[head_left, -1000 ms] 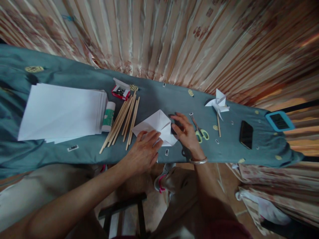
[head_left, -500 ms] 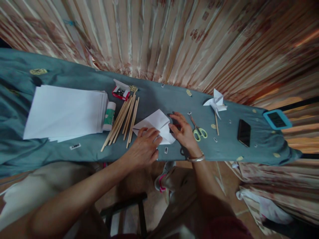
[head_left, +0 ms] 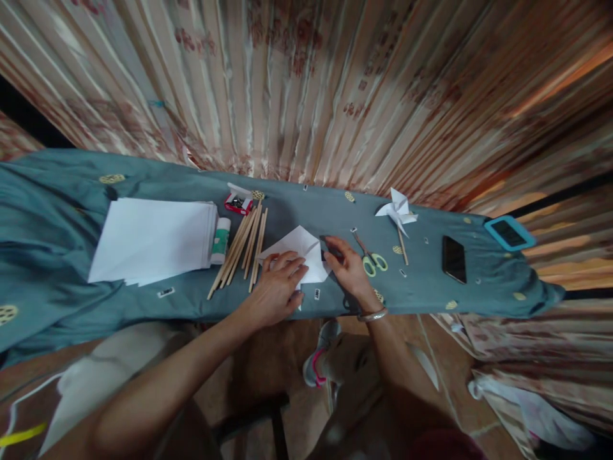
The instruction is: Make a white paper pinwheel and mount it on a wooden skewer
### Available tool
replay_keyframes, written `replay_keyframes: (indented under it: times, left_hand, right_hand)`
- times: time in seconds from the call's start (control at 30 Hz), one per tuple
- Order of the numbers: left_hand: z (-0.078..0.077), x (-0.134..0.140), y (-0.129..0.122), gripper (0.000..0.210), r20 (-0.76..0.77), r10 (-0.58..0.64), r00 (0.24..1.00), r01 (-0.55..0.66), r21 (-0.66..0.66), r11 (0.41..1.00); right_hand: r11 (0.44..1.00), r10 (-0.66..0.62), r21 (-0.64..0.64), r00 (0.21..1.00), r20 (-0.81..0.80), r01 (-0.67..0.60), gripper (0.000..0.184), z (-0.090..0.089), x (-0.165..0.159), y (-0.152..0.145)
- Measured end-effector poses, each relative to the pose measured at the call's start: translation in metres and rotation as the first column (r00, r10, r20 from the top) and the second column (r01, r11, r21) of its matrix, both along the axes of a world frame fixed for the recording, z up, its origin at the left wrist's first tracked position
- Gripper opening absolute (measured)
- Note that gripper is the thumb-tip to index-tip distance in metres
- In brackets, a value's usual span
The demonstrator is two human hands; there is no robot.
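Note:
A folded sheet of white paper (head_left: 301, 239) with creases and slits lies on the cloth in front of me. My left hand (head_left: 278, 286) rests on its lower left part, fingers stretched out and pressing it flat. At the paper's right edge is my right hand (head_left: 347, 265), its thumb and fingers apart, with a dark gap between them; whether the fingertips touch the paper I cannot tell. Just beyond that hand lie scissors (head_left: 371, 260) with light green handles. Left of the paper is a bunch of wooden sticks (head_left: 239, 249).
A stack of white paper (head_left: 153, 239) lies at the left, beside a green and white glue stick (head_left: 220, 241). Behind the sticks sits a small red box (head_left: 238, 201) of metal bits. To the right are a paper pinwheel (head_left: 398, 209), a phone (head_left: 453, 259) and a blue-framed device (head_left: 509, 232).
The camera view has shifted, so the tabletop appears lower and its left part more centred. Both hands stay at the paper, the right one changing its finger position only slightly.

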State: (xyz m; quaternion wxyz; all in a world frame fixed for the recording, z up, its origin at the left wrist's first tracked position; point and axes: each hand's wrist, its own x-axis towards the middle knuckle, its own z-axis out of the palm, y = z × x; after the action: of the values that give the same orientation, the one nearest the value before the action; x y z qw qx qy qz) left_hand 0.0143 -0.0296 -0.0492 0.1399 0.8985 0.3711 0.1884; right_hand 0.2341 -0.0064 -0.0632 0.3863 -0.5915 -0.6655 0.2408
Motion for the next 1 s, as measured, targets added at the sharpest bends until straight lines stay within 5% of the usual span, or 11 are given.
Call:
replay_keyframes:
  times: [0.33,0.57,0.77,1.0]
  left_hand:
    - [0.003,-0.006,0.013,0.034,0.149,0.073,0.986,-0.067,-0.048,0.997]
    - [0.008,-0.030,0.011,0.041,0.154,0.225,0.962,-0.219,-0.059,0.974]
    - [0.009,-0.040,-0.004,0.035,0.082,0.232,0.969,-0.195,-0.316,0.928]
    - [0.007,-0.040,-0.008,0.044,0.308,0.302,0.902,-0.126,-0.481,0.868]
  right_hand:
    - [0.990,0.008,-0.139,0.985,-0.174,-0.033,0.052,-0.005,0.001,0.004]
    - [0.995,-0.021,-0.101,0.997,-0.075,0.014,0.047,-0.005,0.007,0.015]
    - [0.984,0.042,-0.168,0.996,-0.082,-0.055,0.055,0.003,-0.016,0.039]
    - [0.968,0.010,-0.247,0.984,-0.176,-0.054,0.060,0.014,-0.023,0.047]
